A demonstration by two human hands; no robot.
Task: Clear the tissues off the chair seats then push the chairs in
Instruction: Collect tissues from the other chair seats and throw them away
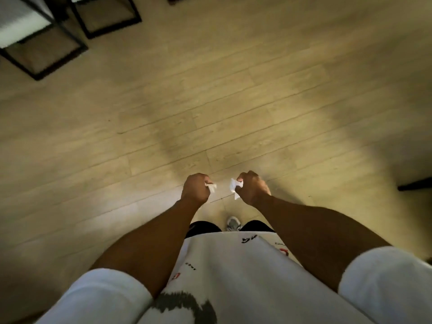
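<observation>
My left hand (195, 189) is curled into a fist round a small crumpled white tissue (211, 187) that sticks out at its right side. My right hand (252, 188) grips a second crumpled white tissue (234, 189), which pokes out to its left. Both hands are held out in front of my waist over the pale wooden floor, a short gap between them. Two chairs with black metal frames stand at the top left: one (35, 38) shows a light seat, the other (109, 19) mostly its frame. No tissue shows on the visible seat.
Pale wood-plank floor (210, 101) fills most of the view. A dark bar-like edge (416, 183) juts in at the right border. My shoe (233, 224) shows below my hands.
</observation>
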